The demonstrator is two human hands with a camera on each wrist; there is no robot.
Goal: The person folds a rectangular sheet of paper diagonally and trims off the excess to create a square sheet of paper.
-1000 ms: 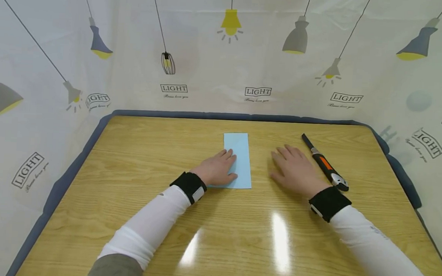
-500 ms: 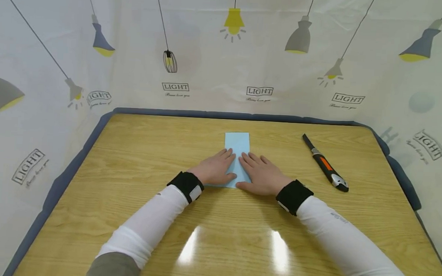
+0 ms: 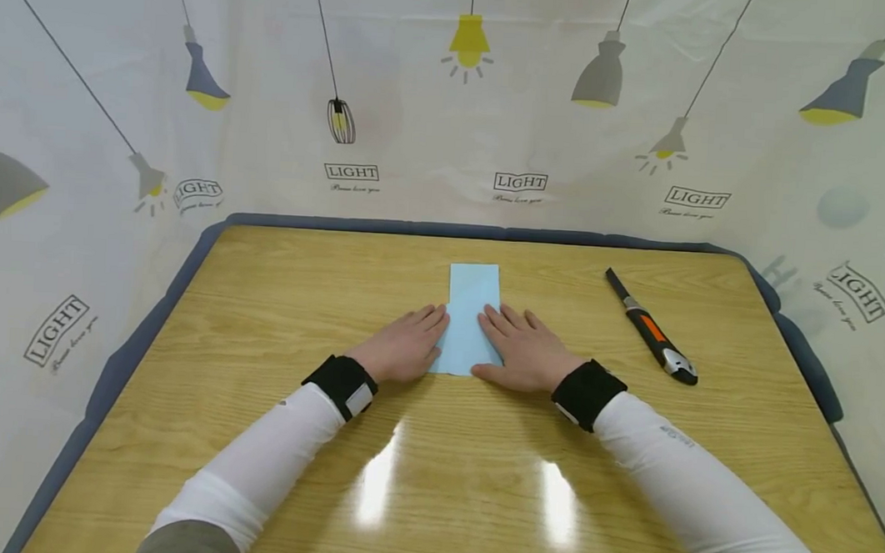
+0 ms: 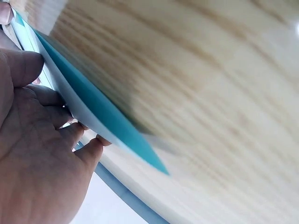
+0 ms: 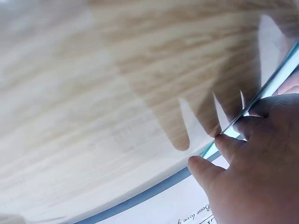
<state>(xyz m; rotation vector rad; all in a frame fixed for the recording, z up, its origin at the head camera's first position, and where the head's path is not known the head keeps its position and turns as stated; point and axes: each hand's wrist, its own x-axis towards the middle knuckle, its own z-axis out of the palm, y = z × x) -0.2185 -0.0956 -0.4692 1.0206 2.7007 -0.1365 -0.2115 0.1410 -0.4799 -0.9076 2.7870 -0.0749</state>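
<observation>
A light blue sheet of folded paper lies upright on the wooden table, its long sides running away from me. My left hand touches the left edge with its fingers extended. In the left wrist view, that edge shows a pale upper layer and a teal layer parted along a narrow gap, with the fingertips on the pale side. Flat over the lower right of the paper rests my right hand, fingers spread and thumb near the bottom edge. The right wrist view has its fingertips right along the paper's thin edge.
To the right lies a utility knife with a black and orange handle, its dark blade end pointing away. Light glares off the wooden table. Behind its dark padded edge hangs a white curtain printed with lamps.
My right hand has moved left from near the knife onto the paper and stayed there. My left hand has slid left, from on top of the paper to its left edge.
</observation>
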